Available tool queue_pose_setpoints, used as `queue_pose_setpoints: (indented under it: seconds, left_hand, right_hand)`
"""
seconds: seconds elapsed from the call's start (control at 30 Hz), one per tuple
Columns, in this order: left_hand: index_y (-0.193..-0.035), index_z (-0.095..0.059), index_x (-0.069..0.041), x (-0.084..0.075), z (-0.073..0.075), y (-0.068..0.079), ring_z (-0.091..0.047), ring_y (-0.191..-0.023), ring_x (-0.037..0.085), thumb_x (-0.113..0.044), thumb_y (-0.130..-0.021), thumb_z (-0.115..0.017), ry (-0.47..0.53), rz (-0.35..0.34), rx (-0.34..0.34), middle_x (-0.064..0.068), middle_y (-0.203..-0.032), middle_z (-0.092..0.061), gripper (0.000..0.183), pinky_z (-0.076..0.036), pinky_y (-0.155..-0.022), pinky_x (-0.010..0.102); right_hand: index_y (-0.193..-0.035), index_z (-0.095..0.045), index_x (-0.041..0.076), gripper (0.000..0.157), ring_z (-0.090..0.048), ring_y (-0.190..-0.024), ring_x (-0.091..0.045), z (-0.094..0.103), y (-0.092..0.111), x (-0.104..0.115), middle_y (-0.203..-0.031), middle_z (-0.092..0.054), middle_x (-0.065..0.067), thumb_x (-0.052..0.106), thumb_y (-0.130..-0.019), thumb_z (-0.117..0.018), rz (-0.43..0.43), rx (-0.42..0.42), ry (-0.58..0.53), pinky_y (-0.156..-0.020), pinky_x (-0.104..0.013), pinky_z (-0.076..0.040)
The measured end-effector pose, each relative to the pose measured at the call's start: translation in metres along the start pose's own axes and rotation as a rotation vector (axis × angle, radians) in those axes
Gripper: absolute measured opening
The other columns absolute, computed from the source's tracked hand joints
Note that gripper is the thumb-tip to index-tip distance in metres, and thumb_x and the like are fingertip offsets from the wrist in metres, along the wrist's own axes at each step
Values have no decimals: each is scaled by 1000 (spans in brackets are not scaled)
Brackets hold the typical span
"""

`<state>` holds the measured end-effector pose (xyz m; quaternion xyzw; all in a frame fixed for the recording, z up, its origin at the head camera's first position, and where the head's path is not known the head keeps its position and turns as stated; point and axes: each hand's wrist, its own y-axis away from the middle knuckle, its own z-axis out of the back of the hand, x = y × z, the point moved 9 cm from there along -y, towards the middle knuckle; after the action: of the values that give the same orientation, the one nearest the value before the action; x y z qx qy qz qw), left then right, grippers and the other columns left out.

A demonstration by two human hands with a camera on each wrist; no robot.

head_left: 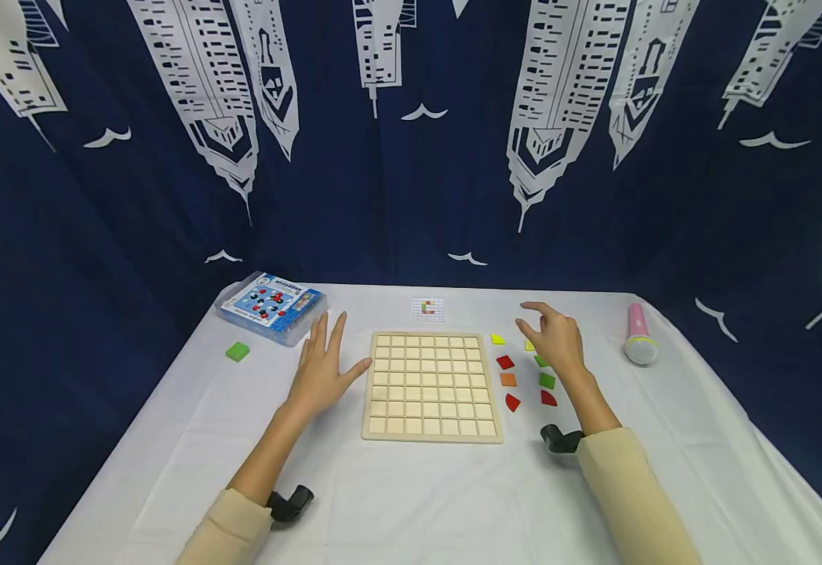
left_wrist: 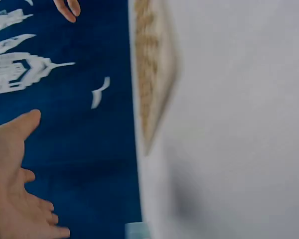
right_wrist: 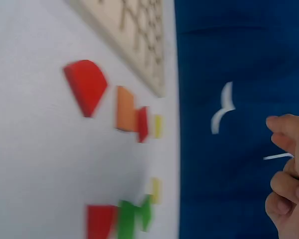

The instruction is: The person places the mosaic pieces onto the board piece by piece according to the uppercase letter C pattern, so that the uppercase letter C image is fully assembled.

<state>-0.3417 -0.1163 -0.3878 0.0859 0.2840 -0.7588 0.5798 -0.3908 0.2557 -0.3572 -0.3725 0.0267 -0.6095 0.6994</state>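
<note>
One counter (head_left: 418,502) is carrying one wooden board (head_left: 431,384), its cells running in seven rows and seven columns. Eight small flat pieces (head_left: 513,402) are lying in two files of four: three red pieces (head_left: 505,362), two yellow pieces (head_left: 498,340), two green pieces (head_left: 547,380) and one orange piece (head_left: 508,380). One green block (head_left: 238,351) is lying by itself, making nine coloured items and three greens altogether. One clear case (head_left: 270,304), one printed card (head_left: 428,310) and one pink microphone (head_left: 638,333) are lying there too. One left hand (head_left: 322,365) and one right hand (head_left: 555,341) are showing, making two hands, and two sleeves (head_left: 230,527) and two black wrist devices (head_left: 561,439) are appearing. One curtain (head_left: 383,212) is hanging.
</note>
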Motion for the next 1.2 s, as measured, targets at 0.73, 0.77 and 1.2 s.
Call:
queue_pose_setpoints:
  seconds: [0.73, 0.77, 1.2]
  left_hand:
    - [-148, -10, -4, 19, -98, 21, -6, -139, 31, -59, -77, -63, 180, -126, 403, 20, -152, -10, 105, -5, -112, 42]
    - [-148, -10, -5, 19, -98, 21, -6, -139, 31, -60, -76, -63, 170, -123, 400, 19, -152, -10, 105, -6, -112, 42]
    - [-147, -22, -8, 23, -99, 23, -4, -140, 25, -62, -74, -64, 109, -115, 399, 10, -153, -11, 100, -7, -112, 41]
  right_hand:
    - [-112, -67, 9, 33, -56, -79, -25, -104, 0, -38, -95, -65, -15, 26, -84, -69, -137, 463, 77, -66, -37, -48]
    - [-111, -67, 9, 33, -55, -75, -24, -102, 0, -35, -91, -64, -13, 27, -83, -70, -131, 447, 70, -62, -35, -47]
    - [-108, -68, 12, 33, -40, -51, -14, -108, 6, 54, -61, -51, -1, 30, -81, -71, 16, 333, -63, -43, -26, -35]
